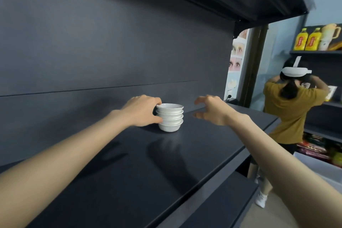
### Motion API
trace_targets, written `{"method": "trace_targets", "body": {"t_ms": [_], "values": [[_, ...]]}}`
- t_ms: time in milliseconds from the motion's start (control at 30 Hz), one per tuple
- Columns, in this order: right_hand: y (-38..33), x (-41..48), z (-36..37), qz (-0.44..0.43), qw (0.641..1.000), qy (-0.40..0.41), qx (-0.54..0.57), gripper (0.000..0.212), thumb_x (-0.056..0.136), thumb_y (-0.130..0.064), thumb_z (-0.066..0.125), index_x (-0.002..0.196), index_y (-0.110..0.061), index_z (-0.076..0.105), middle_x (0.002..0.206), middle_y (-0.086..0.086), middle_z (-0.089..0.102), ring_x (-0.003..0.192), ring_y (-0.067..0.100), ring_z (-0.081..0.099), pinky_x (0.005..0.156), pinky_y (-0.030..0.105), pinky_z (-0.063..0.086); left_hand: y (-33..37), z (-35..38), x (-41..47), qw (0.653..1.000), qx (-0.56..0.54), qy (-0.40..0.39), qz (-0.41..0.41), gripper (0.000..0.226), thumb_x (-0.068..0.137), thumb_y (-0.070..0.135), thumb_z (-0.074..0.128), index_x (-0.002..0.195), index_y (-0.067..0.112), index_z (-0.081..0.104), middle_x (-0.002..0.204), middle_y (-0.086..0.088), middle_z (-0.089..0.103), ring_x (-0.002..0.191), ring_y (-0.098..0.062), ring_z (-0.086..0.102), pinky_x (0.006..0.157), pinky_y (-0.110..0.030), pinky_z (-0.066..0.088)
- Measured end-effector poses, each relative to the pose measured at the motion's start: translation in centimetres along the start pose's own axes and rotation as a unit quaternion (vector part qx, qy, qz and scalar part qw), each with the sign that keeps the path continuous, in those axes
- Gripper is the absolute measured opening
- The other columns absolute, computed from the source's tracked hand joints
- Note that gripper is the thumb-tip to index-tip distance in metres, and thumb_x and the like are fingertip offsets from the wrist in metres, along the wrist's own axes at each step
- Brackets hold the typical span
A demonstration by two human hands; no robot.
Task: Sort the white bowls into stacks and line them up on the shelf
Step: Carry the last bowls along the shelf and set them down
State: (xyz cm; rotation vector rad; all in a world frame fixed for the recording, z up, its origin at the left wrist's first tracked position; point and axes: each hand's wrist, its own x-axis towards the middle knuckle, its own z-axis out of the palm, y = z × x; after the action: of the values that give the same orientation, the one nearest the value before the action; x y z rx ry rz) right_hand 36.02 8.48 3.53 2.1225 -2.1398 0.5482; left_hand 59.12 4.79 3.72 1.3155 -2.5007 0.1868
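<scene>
Two hands were stretched out over the dark shelf (129,172). The left hand (142,111) gripped the stack of white bowls (171,118) from its left side, with fingers curled over the rim of the top bowl and the thumb pressed against the lower bowls. The right hand (211,111) hung in the air to the right of the stack, apart from it, with fingers spread and loosely bent; it held nothing and touched nothing. The stack stood upright on the shelf, toward the back, near the dark back panel (92,42), the bowls nested one inside another. Beyond the right end of the shelf another person (292,109) in a mustard shirt stood facing away, both arms raised to a white headset (296,71). On a high shelf past that person stood two yellow bottles (300,40) and a pale jug (329,35) beside them.
</scene>
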Motion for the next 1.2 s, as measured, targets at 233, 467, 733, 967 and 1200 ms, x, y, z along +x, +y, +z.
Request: {"method": "trace_targets", "body": {"t_ms": [233, 467, 733, 967, 1200], "values": [[4.8, 8.5, 3.1, -0.048, 0.997, -0.032, 0.056, 0.057, 0.085, -0.044, 0.066, 0.133, -0.018, 0.050, 0.134, 0.007, 0.050, 0.114, 0.030, 0.053, 0.097, 0.042, 0.045, -0.4, 3.9, 6.0, 0.996, -0.033, -0.004, -0.081, 0.062, 0.083, 0.050, 0.063, 0.134, 0.022, 0.045, 0.130, 0.001, 0.056, 0.119, -0.023, 0.050, 0.091, -0.034, 0.043], [7.7, 15.2, 6.1, -0.152, 0.973, -0.106, 0.138, 0.076, 0.081, -0.051, 0.068, 0.143, -0.018, 0.039, 0.142, 0.007, 0.047, 0.122, 0.025, 0.051, 0.098, 0.035, 0.044, -0.1, 8.8, 8.3, 0.960, -0.150, -0.011, -0.236, 0.102, 0.069, 0.058, 0.074, 0.147, 0.014, 0.025, 0.148, -0.003, 0.040, 0.133, -0.021, 0.042, 0.106, -0.038, 0.039], [8.6, 18.5, 9.0, -0.215, 0.917, -0.191, 0.278, 0.094, 0.072, -0.055, 0.074, 0.147, -0.021, 0.029, 0.141, 0.001, 0.047, 0.124, 0.016, 0.050, 0.102, 0.028, 0.039, 2.5, 13.8, 9.2, 0.883, -0.324, 0.045, -0.336, 0.102, 0.069, 0.040, 0.082, 0.148, 0.011, 0.024, 0.143, 0.001, 0.045, 0.123, -0.008, 0.050, 0.098, -0.019, 0.041], [9.1, 19.5, 11.5, -0.199, 0.868, -0.229, 0.393, 0.099, 0.073, -0.046, 0.077, 0.150, -0.015, 0.023, 0.152, -0.003, 0.033, 0.135, 0.012, 0.038, 0.101, 0.022, 0.032, 3.2, 17.1, 10.6, 0.817, -0.435, 0.143, -0.351, 0.097, 0.043, 0.055, 0.083, 0.126, 0.021, 0.045, 0.120, 0.013, 0.061, 0.106, 0.003, 0.059, 0.090, -0.021, 0.049], [9.2, 19.3, 12.5, -0.189, 0.845, -0.222, 0.448, 0.082, 0.077, -0.034, 0.077, 0.143, -0.009, 0.036, 0.117, -0.012, 0.052, 0.105, 0.003, 0.053, 0.080, 0.011, 0.043, 3.2, 18.5, 10.7, 0.793, -0.463, 0.191, -0.347, 0.073, 0.066, 0.035, 0.084, 0.126, 0.019, 0.047, 0.118, 0.014, 0.062, 0.108, 0.002, 0.059, 0.084, -0.015, 0.047]]}}
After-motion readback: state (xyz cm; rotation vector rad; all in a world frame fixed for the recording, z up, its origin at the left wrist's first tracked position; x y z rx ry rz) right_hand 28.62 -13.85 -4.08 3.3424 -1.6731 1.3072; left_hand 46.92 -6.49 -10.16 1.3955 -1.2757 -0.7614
